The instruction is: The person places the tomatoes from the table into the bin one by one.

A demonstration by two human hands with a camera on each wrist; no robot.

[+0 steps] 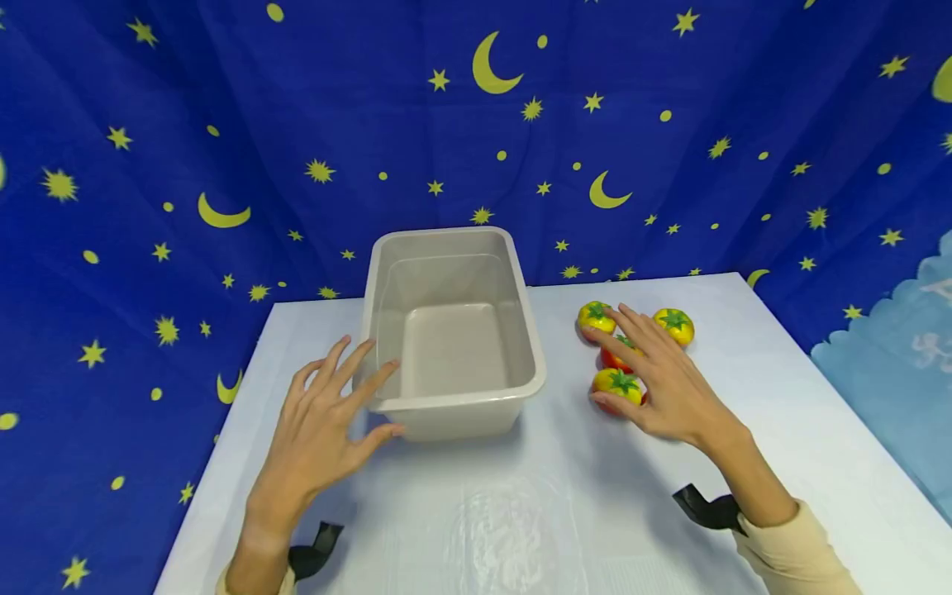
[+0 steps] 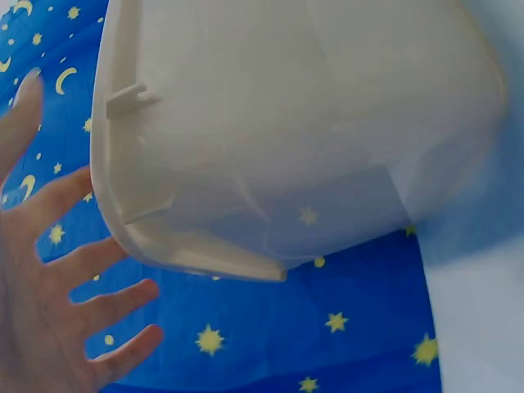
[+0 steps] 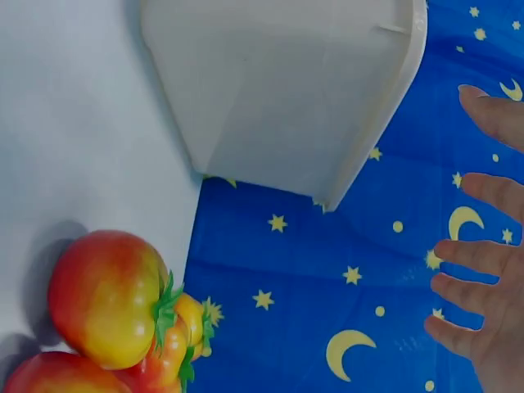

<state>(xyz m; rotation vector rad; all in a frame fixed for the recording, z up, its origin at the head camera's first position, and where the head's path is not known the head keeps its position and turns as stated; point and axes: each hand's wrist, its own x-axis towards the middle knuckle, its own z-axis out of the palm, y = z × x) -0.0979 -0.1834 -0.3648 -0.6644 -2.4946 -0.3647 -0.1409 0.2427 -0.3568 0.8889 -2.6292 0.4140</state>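
A light grey plastic tub stands upright on the table. My left hand is at its front left corner with fingers spread; in the left wrist view the hand is beside the tub's rim, and I cannot tell whether a fingertip touches it. To the right of the tub lie several red-and-yellow tomatoes with green leafy tops. Over them hovers my right hand, fingers spread and holding nothing, partly hiding them in the head view. The right wrist view shows that hand apart from the nearest tomato.
The table has a white cover, with a shiny clear plastic patch at the front middle. A blue curtain with yellow stars and moons hangs behind the tub and at the left. Lighter blue cloth hangs at the right.
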